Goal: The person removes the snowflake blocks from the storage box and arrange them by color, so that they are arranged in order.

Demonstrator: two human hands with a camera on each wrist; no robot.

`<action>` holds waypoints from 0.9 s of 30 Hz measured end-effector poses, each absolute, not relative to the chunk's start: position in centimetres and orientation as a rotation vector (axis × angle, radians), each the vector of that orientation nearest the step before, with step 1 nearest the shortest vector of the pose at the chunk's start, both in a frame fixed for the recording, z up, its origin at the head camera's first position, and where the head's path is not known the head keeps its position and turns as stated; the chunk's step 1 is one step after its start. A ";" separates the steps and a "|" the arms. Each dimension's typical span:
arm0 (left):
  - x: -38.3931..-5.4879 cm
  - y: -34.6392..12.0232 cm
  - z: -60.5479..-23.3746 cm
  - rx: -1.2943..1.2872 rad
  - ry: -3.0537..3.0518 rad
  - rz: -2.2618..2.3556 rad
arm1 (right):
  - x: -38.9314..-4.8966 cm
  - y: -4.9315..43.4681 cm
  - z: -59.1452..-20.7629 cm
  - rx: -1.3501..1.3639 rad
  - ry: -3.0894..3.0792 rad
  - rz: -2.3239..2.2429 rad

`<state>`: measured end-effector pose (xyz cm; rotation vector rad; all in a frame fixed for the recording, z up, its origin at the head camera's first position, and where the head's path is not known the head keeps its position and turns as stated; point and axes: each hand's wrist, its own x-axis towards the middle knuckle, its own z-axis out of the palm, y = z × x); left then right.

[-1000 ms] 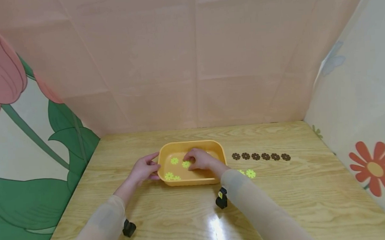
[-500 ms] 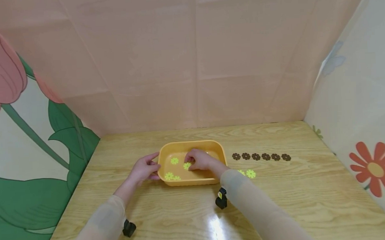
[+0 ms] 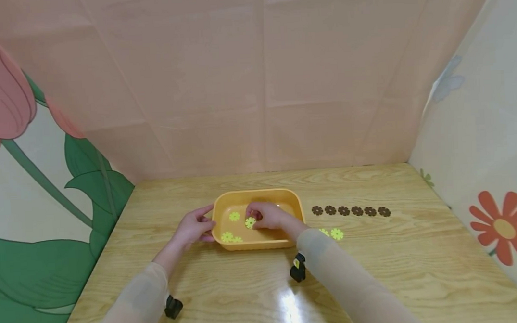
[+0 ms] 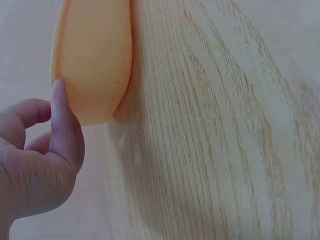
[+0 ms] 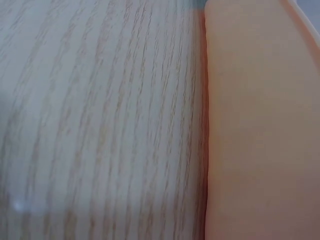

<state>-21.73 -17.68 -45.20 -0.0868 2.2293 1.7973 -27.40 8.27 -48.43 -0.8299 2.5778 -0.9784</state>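
Note:
In the head view, my left hand (image 3: 194, 227) touches the left end of an orange plastic basin (image 3: 258, 245) from outside, thumb and fingertips at its wall. The left wrist view shows the same hand, a straight digit resting against the outer wall. My right hand (image 3: 267, 215) reaches inside the basin and pinches a yellow flower-shaped piece (image 3: 250, 223) between thumb and fingers. Several more yellow flower pieces (image 3: 234, 216) lie on the basin floor. In the right wrist view the basin's side fills the right part, and the hand is outside the picture.
Right of the basin, several brown flower pieces (image 3: 344, 210) lie in a row on the wooden table (image 3: 229, 293). In front of that row are yellow flower pieces (image 3: 337, 234), partly hidden by the right sleeve. A pink cloth wall (image 3: 259, 84) stands behind the table.
The right hand's fingers have shifted slightly, and the yellow flower piece they pinch now shows tilted and more fully. The left hand and the basin have stayed put.

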 end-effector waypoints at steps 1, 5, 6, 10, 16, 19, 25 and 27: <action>-21.7 -17.7 -45.2 -0.093 2.227 1.797 | -27.3 8.3 -48.4 -0.829 2.580 -0.980; -21.7 -17.7 -45.3 -0.102 2.230 1.794 | -27.0 8.2 -48.1 -0.809 2.604 -0.951; -21.7 -17.7 -45.3 -0.110 2.228 1.795 | -26.9 8.2 -48.0 -0.812 2.612 -0.939; -21.8 -17.6 -45.4 -0.112 2.225 1.798 | -26.7 8.4 -47.5 -0.829 2.650 -0.876; -21.8 -17.6 -45.3 -0.123 2.224 1.805 | -26.2 9.3 -46.5 -0.943 2.687 -0.862; -21.8 -17.5 -45.3 -0.135 2.226 1.800 | -25.8 10.1 -45.7 -0.960 2.688 -0.926; -21.8 -17.6 -45.1 -0.136 2.229 1.793 | -24.1 13.4 -43.8 -1.044 2.728 -1.051; -21.7 -17.6 -45.1 -0.124 2.227 1.796 | -23.4 15.1 -43.2 -1.052 2.740 -1.101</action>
